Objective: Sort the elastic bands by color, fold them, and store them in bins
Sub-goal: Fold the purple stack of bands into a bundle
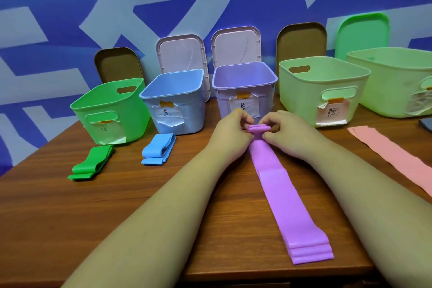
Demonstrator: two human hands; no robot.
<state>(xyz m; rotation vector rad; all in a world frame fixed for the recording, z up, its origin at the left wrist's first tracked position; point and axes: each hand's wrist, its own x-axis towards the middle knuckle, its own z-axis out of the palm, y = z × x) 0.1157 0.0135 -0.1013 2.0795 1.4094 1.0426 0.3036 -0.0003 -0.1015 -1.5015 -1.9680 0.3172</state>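
A stack of purple elastic bands (287,203) lies lengthwise on the wooden table, its far end folded up. My left hand (230,132) and my right hand (284,128) pinch that folded end from either side, just in front of the purple bin (244,90). Folded green bands (92,163) lie before the green bin (109,112). Folded blue bands (159,149) lie before the blue bin (174,100). Pink bands (392,154) lie flat at the right, near the pale green bin (322,91).
A larger pale green bin (397,82) stands at the far right. Several lids (181,52) lean against the blue patterned wall behind the bins. A dark object (425,124) lies at the right edge. The table's front edge (268,273) runs below the bands' near end.
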